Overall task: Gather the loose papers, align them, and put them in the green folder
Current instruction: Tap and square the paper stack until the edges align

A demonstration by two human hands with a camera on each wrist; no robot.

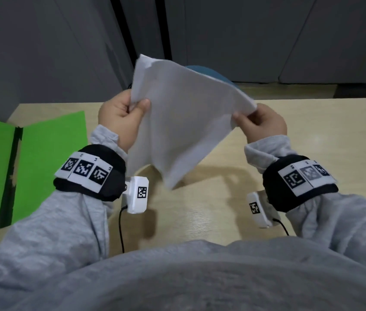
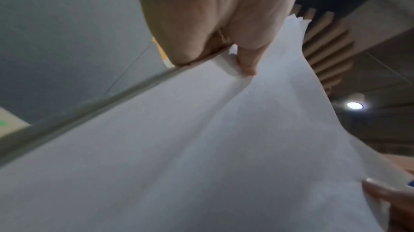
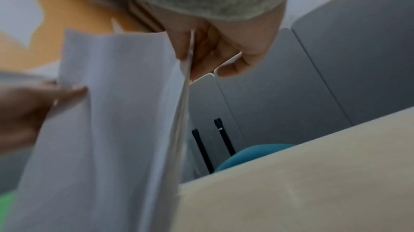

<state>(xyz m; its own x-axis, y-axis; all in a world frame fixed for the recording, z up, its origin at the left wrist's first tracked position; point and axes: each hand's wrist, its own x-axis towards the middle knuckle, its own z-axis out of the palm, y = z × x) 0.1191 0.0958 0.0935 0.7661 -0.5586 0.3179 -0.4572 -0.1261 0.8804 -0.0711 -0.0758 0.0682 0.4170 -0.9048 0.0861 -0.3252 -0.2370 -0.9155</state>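
Observation:
A stack of white papers (image 1: 182,122) hangs in the air above the table, tilted, with one corner pointing down. My left hand (image 1: 123,113) pinches its left edge between thumb and fingers, and the left wrist view shows the thumb pressed on the papers (image 2: 224,147). My right hand (image 1: 260,122) pinches the right corner; in the right wrist view the papers (image 3: 107,129) run edge-on between its fingers. The green folder (image 1: 49,162) lies open on the table at the left, apart from both hands.
The light wooden table (image 1: 222,209) stretches under the hands. A blue chair seat (image 1: 211,74) shows behind the papers past the table's far edge. Grey cabinet panels (image 1: 267,37) stand at the back.

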